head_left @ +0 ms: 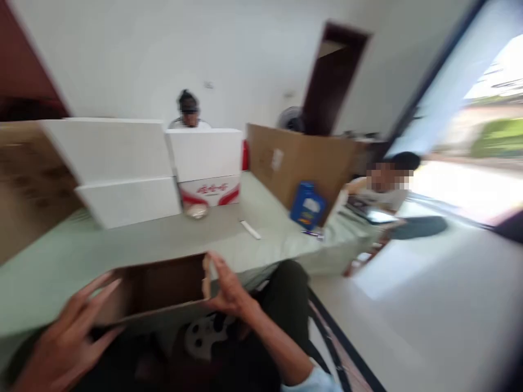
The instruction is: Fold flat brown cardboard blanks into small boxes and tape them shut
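A brown cardboard piece (pixel 161 286) stands at the near edge of a pale green table (pixel 122 245), just above my lap. My right hand (pixel 226 288) grips its right edge, thumb and fingers pinched on the card. My left hand (pixel 67 340) is at the lower left with its fingers spread against the card's left end. The picture is smeared by motion.
White foam boxes (pixel 118 169) and a white box with red print (pixel 208 163) stand at the table's back. A cardboard panel (pixel 302 160), a blue carton (pixel 307 205) and a small white stick (pixel 250 229) are to the right. One person sits behind the boxes, another at the right.
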`<state>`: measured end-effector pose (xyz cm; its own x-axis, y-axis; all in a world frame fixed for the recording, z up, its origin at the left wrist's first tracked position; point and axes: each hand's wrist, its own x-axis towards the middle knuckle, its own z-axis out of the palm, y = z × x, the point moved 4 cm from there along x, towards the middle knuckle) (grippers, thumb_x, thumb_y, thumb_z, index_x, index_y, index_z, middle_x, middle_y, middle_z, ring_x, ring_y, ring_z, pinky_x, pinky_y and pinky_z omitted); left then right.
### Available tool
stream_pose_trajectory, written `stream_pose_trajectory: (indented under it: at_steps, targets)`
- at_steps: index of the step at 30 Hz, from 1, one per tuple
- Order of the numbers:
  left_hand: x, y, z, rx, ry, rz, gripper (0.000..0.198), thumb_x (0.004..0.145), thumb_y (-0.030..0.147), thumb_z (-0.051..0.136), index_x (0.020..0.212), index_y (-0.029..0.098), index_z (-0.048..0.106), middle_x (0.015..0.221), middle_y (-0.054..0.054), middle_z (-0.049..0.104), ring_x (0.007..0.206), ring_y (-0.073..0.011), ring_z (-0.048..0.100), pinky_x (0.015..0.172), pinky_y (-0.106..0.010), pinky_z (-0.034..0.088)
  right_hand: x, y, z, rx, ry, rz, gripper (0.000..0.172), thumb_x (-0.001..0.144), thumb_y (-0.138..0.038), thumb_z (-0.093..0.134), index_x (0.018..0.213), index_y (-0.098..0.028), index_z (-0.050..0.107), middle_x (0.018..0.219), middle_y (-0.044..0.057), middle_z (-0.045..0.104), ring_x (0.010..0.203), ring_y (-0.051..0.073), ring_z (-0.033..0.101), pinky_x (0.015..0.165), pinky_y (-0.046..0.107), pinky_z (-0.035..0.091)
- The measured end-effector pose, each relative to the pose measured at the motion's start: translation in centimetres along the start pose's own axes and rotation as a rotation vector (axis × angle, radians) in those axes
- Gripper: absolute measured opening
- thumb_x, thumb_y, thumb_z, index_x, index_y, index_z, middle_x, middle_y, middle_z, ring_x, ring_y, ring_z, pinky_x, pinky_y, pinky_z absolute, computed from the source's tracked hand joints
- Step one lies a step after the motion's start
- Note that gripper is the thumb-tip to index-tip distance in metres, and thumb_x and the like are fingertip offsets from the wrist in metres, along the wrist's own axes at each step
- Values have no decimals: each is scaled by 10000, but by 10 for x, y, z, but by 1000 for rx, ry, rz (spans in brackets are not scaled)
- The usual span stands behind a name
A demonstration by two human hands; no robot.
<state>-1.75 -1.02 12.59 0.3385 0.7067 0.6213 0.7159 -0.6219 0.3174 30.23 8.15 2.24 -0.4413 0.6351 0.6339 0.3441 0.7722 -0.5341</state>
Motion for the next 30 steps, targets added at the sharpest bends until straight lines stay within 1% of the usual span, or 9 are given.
stream_pose_trajectory:
  at_steps: [1,3,5,11,16,22,25,28,30]
  targets:
    - [-6,-3,-8,97,51,-46,923,911,266,731,1674,597,330,1748,179,417,1435,-410,632,1209,-685,575,1,0,-2,7,31,1,1353,755,-310,964,1789,-280,91,1740,207,380,1596,412,419,1300,567,419]
    - [-9,-9,-6,206,9,-102,935,916,202,761,1722,407,334,1714,-61,484,1476,-415,599,1235,-664,543,5,8,-3,4,55,19,1289,789,-273,929,1790,-292,116,1743,193,375,1593,414,419,1289,591,435]
    - [-7,-16,-1,240,-29,-132,949,907,181,792,1717,345,326,1688,-137,487,1534,-403,541,1243,-630,537,10,16,0,-6,65,31,1238,826,-290,907,1790,-303,130,1748,182,366,1593,419,413,1276,624,448]
    - [-6,-13,-3,152,28,-172,1039,872,200,874,1714,366,288,1749,-169,366,1604,-404,446,1217,-595,552,14,7,-1,-11,62,18,1191,896,-372,875,1795,-323,94,1733,190,357,1577,433,421,1243,680,466]
    - [-16,-33,3,59,43,-317,1223,794,187,955,1734,383,198,1730,-162,413,1599,-398,462,1228,-580,536,25,13,2,128,98,96,1188,870,-512,901,1778,-340,154,1719,178,363,1566,420,435,1235,665,472]
    - [-29,-41,24,140,-37,-290,1358,758,115,960,1756,367,74,1734,-202,413,1602,-405,465,1263,-597,492,55,34,-7,442,178,484,1268,758,-689,915,1738,-277,224,1619,188,490,1490,389,529,1193,596,520]
    - [-33,-31,28,264,-79,-142,1370,752,92,957,1765,314,60,1740,-257,398,1606,-437,449,1219,-623,520,73,40,-19,539,121,715,1068,803,-709,843,1664,-266,394,1552,174,585,1397,379,612,1080,531,600]
    - [-32,-22,27,387,-118,-8,1258,785,72,921,1753,273,143,1736,-296,395,1594,-463,458,1141,-620,569,85,43,-23,683,-49,892,742,885,-700,746,1479,-276,616,1470,144,681,1307,363,679,916,435,657]
    - [-27,-19,24,444,-119,53,1143,839,53,859,1738,274,189,1750,-294,374,1597,-455,456,1125,-604,573,87,43,-19,757,-183,999,644,917,-711,698,1361,-245,693,1419,158,719,1228,351,722,831,394,664]
